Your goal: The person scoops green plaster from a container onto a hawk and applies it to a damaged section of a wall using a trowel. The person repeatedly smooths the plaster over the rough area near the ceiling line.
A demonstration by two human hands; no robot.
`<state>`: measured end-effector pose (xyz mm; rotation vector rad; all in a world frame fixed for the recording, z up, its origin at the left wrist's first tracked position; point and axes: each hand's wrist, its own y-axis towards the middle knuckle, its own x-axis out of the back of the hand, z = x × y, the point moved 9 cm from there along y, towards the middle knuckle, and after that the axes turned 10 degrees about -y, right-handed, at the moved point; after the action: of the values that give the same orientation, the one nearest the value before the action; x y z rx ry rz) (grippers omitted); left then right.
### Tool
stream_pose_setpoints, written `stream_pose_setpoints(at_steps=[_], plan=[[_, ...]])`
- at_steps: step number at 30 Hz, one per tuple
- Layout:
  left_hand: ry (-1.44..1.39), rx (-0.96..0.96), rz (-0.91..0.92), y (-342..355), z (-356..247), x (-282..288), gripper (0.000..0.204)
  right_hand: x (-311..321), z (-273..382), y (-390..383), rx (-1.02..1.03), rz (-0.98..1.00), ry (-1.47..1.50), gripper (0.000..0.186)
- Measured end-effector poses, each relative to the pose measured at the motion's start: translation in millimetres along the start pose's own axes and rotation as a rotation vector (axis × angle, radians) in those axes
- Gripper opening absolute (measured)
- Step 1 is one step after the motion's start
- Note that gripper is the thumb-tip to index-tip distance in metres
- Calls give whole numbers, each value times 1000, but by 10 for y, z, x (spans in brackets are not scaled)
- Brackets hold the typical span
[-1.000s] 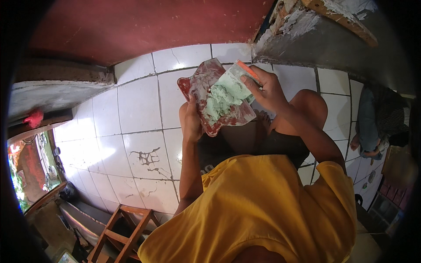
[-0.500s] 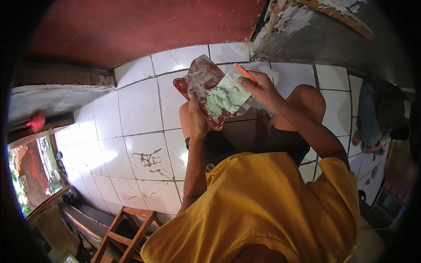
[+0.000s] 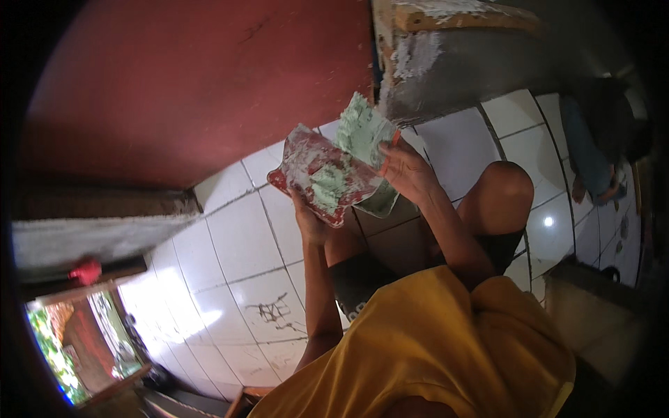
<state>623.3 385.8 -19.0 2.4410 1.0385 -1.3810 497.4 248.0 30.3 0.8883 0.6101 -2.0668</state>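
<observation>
My left hand (image 3: 309, 217) grips the near left edge of a dark red board (image 3: 301, 146), tilted and smeared with whitish-green paste. A smaller heap of pale green putty (image 3: 331, 184) lies on its middle. In my right hand (image 3: 411, 173) is a putty scraper with an orange strip (image 3: 391, 149) along its back, pinched between thumb and fingers. Its flat blade is covered by a thick load of green putty (image 3: 359, 129), raised above the board's far right side. A greenish curved-edged piece (image 3: 380, 200) shows below the board; what it is, I cannot make out.
Ahead stands a red wall panel (image 3: 202, 90), beside a grey wall (image 3: 460, 70) with a rough, patched corner. White floor tiles (image 3: 237, 230) spread around my bent legs. Another person (image 3: 592, 153) sits at the far right. A window opening (image 3: 87, 341) is at the lower left.
My right hand has turned the scraper and lifted a large load of putty off the board, leaving less on it. The whole view has shifted and tilted toward the red wall.
</observation>
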Motion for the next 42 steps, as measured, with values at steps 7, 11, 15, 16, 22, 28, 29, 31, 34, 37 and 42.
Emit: stream_pose_setpoints(at_steps=[7, 11, 15, 16, 22, 28, 29, 31, 34, 37, 42], plan=[[33, 250, -12, 265, 464, 998, 63, 655, 887, 51, 711, -496, -54, 23], [44, 368, -56, 107, 634, 1280, 62, 628, 1058, -144, 957, -988, -487, 15], [25, 425, -94, 122, 695, 1413, 60, 389, 1029, 35, 1288, -1174, -722, 20], [57, 398, -116, 128, 653, 1445, 59, 278, 1037, 63, 1379, -1200, -775, 21], [53, 400, -186, 131, 623, 1381, 56, -14, 1057, 276, 1489, -1277, -1105, 28], [85, 366, -170, 175, 597, 1395, 59, 9, 1073, 291, 1510, -1353, -1089, 29], [84, 373, -186, 164, 613, 1403, 59, 25, 1072, 321, 1498, -1356, -1099, 31], [95, 376, -188, 175, 623, 1398, 58, 38, 1039, 405, 1463, -1358, -1105, 41], [53, 400, -190, 192, 636, 1492, 60, -73, 1000, 461, 1473, -1378, -1217, 34], [2, 412, -175, 197, 663, 1465, 59, -127, 1001, 548, 1432, -1349, -1261, 42], [26, 392, -180, 189, 625, 1350, 56, -128, 987, 623, 1507, -1343, -1145, 59]])
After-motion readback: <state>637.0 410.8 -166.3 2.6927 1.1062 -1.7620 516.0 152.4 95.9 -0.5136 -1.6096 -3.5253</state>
